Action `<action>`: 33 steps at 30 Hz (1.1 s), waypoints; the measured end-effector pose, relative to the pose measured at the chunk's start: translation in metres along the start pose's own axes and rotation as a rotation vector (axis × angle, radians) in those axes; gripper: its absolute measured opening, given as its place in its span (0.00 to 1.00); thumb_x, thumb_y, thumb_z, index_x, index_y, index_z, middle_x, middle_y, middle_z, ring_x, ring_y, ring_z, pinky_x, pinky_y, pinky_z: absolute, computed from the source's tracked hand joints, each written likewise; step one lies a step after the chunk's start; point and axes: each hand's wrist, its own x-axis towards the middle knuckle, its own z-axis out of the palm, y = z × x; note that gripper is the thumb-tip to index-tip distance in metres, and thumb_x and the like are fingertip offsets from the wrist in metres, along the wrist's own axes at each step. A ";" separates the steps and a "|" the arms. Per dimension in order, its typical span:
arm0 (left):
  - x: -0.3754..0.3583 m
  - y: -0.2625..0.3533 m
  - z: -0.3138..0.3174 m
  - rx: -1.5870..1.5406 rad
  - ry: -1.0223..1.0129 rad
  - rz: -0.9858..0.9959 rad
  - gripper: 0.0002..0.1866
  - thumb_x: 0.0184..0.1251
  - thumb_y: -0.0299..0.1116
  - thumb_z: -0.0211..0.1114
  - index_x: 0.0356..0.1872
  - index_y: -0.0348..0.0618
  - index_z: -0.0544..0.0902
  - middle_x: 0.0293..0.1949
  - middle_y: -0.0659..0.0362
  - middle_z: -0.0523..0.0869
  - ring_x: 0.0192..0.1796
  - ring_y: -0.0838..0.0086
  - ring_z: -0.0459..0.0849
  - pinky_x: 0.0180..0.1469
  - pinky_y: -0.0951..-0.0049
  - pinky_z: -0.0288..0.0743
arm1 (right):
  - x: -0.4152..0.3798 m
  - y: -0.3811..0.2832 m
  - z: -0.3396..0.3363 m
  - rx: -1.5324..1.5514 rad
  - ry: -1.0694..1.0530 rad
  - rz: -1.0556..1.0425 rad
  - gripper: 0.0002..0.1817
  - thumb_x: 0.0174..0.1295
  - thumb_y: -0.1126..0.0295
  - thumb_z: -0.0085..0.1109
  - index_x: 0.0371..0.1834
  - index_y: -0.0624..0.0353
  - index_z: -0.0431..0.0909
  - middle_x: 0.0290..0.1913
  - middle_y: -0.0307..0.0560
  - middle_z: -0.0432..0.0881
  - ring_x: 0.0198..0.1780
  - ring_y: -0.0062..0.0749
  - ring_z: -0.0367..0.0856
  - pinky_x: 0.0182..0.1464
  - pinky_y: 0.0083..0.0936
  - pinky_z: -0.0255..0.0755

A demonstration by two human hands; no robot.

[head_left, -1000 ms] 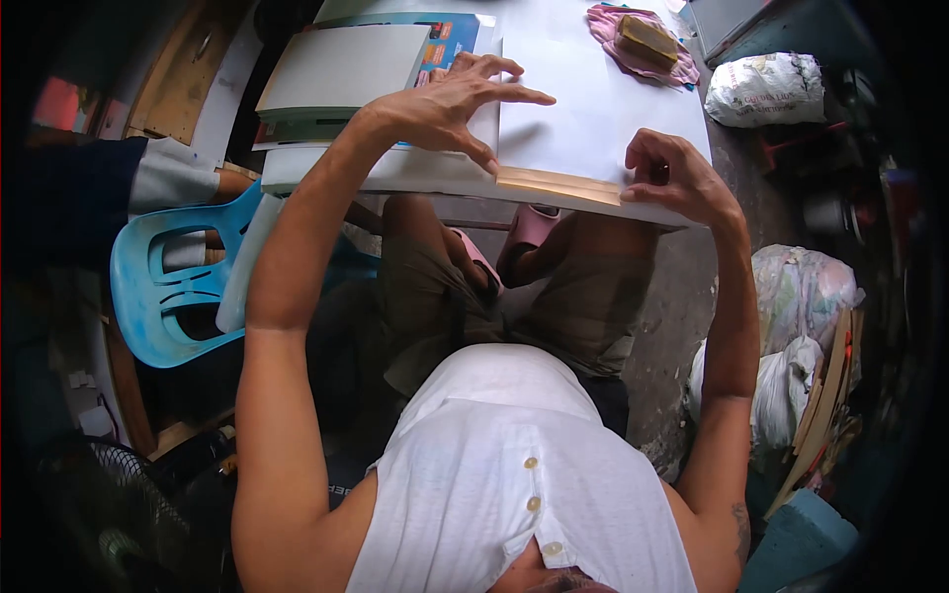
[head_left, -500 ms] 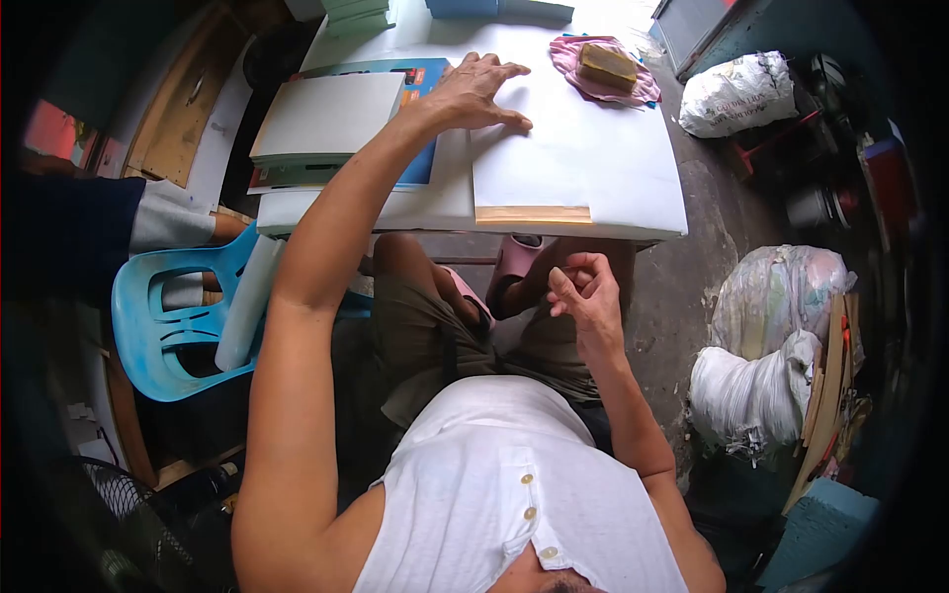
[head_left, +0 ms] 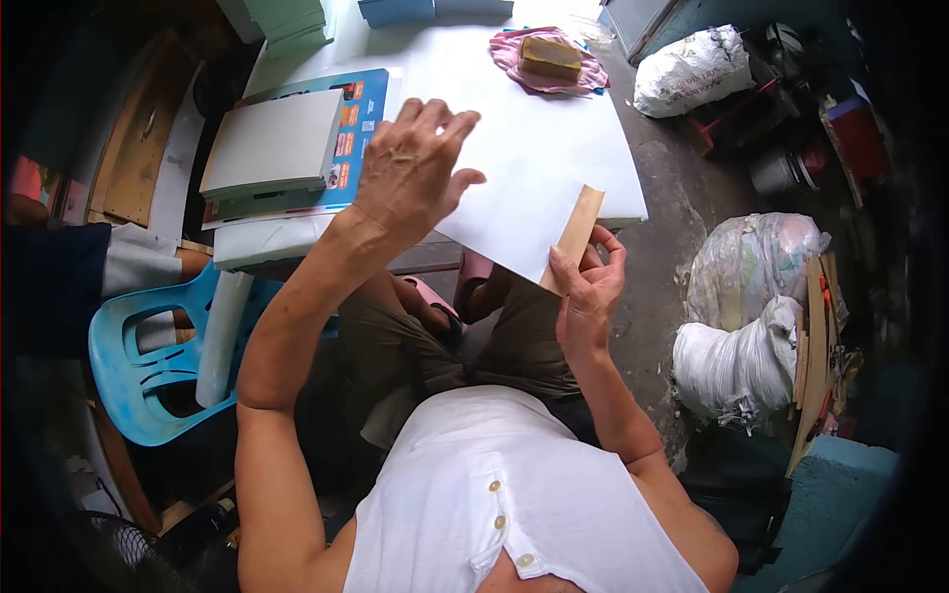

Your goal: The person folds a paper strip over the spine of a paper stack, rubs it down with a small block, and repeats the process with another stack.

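Note:
My right hand (head_left: 590, 282) pinches the near corner of a white sheet (head_left: 499, 212) between thumb and fingers. A tan strip (head_left: 577, 232) runs along that edge of the sheet, which now juts out past the table's front edge at a slant. Above the sheet's left side is my left hand (head_left: 415, 163), fingers spread and holding nothing. Left of it lies a stack of pale boards or paper (head_left: 272, 143) on a blue printed sheet (head_left: 371, 94).
A brown block (head_left: 550, 58) rests on a pink cloth (head_left: 504, 54) at the back of the white table (head_left: 267, 242). A blue plastic chair (head_left: 109, 331) stands left, near another person's leg. Filled sacks (head_left: 736, 361) and wood strips (head_left: 813, 366) are on the right.
My right hand has risen from above my lap and taken hold of the sheet's near corner. The sheet has turned and come toward me. My left hand has moved nearer and left.

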 end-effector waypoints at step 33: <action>-0.027 -0.036 0.030 -0.209 0.531 0.300 0.19 0.54 0.22 0.73 0.50 0.44 0.85 0.32 0.58 0.81 0.36 0.64 0.84 0.39 0.65 0.84 | 0.119 -0.032 0.034 -0.861 -0.631 -1.506 0.24 0.57 0.86 0.64 0.58 0.66 0.73 0.44 0.53 0.87 0.42 0.47 0.88 0.42 0.37 0.86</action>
